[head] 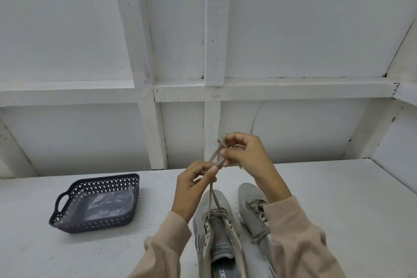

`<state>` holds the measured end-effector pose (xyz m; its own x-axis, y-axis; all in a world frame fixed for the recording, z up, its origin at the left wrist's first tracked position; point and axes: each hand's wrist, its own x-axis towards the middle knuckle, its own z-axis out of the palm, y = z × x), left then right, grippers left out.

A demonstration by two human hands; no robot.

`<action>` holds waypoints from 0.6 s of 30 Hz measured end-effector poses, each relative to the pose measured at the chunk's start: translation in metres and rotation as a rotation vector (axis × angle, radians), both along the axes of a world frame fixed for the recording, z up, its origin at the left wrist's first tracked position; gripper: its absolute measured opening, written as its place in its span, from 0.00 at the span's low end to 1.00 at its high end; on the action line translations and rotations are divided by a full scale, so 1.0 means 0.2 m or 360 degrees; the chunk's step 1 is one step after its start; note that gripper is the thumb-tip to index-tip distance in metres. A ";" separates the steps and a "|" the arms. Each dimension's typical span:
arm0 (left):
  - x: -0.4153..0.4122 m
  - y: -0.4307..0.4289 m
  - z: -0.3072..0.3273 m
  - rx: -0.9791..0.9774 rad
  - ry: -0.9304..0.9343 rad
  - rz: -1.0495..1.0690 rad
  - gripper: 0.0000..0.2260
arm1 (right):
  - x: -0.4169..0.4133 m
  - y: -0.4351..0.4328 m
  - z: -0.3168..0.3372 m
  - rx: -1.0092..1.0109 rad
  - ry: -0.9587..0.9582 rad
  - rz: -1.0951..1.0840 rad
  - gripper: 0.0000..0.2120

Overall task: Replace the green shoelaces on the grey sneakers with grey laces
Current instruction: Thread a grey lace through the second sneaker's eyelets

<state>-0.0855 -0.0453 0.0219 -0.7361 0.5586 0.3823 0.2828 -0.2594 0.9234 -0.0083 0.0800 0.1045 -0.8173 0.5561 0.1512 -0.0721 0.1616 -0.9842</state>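
Two grey sneakers stand side by side on the white table, toes pointing away. The left sneaker has a grey lace threaded through its lower eyelets, and both strands rise from it. My left hand pinches the two strands together above the toe. My right hand is higher and pinches the lace ends, which cross between the hands. The right sneaker is laced in grey and partly hidden by my right sleeve. No green lace is in view.
A dark perforated plastic basket with handles sits on the table at the left, holding clear plastic wrapping. White wooden wall framing rises behind the table. Bare tabletop lies right of the shoes.
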 end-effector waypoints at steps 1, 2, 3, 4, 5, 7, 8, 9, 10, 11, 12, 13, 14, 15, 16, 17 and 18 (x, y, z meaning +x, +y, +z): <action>0.00 -0.01 0.00 0.0011 -0.0027 0.0034 0.07 | 0.00 0.01 0.00 -0.0005 0.0011 -0.0066 0.13; 0.01 -0.01 -0.01 0.0022 -0.0048 0.0052 0.06 | 0.00 0.03 -0.01 -0.0016 0.0033 -0.0130 0.14; 0.01 -0.02 -0.01 0.0031 -0.0059 0.0058 0.06 | 0.00 0.05 -0.01 -0.0032 0.0070 -0.0194 0.14; 0.01 -0.02 -0.02 0.0025 -0.0055 0.0057 0.06 | 0.01 0.07 0.00 -0.0062 0.0124 -0.0251 0.15; 0.02 -0.02 -0.02 0.0009 -0.0045 0.0046 0.06 | 0.01 0.09 0.00 -0.0116 0.0191 -0.0287 0.15; 0.02 -0.04 -0.04 -0.0041 -0.0025 0.0024 0.05 | 0.02 0.13 0.02 -0.0257 0.0321 -0.0272 0.15; 0.02 -0.04 -0.05 -0.0069 -0.0033 0.0018 0.04 | 0.03 0.15 0.02 -0.0314 0.0367 -0.0251 0.15; 0.02 -0.05 -0.06 -0.0096 -0.0049 0.0012 0.03 | 0.03 0.17 0.03 -0.0359 0.0404 -0.0244 0.14; 0.02 -0.06 -0.09 -0.0126 -0.0062 0.0013 0.04 | 0.03 0.18 0.03 -0.0398 0.0439 -0.0247 0.14; 0.02 -0.07 -0.11 -0.0159 -0.0080 0.0012 0.04 | 0.03 0.20 0.03 -0.0437 0.0471 -0.0260 0.14; 0.02 -0.09 -0.13 -0.0200 -0.0097 0.0014 0.04 | 0.03 0.21 0.03 -0.0476 0.0504 -0.0278 0.13; 0.02 -0.10 -0.16 -0.0242 -0.0121 0.0012 0.04 | 0.03 0.22 0.03 -0.0516 0.0537 -0.0303 0.11; 0.03 -0.12 -0.19 -0.0285 -0.0145 0.0014 0.06 | 0.03 0.24 0.03 -0.0557 0.0569 -0.0331 0.10; 0.03 -0.14 -0.22 -0.0331 -0.0165 0.0019 0.08 | 0.03 0.26 0.03 -0.0598 0.0597 -0.0355 0.09; 0.04 -0.16 -0.25 -0.0377 -0.0174 0.0027 0.09 | 0.03 0.28 0.03 -0.0633 0.0612 -0.0370 0.08; 0.04 -0.18 -0.28 -0.0409 -0.0184 0.0032 0.07 | 0.03 0.29 0.02 -0.0645 0.0606 -0.0363 0.07; 0.04 -0.20 -0.31 -0.0439 -0.0201 0.0030 0.05 | 0.03 0.30 0.02 -0.0634 0.0580 -0.0335 0.06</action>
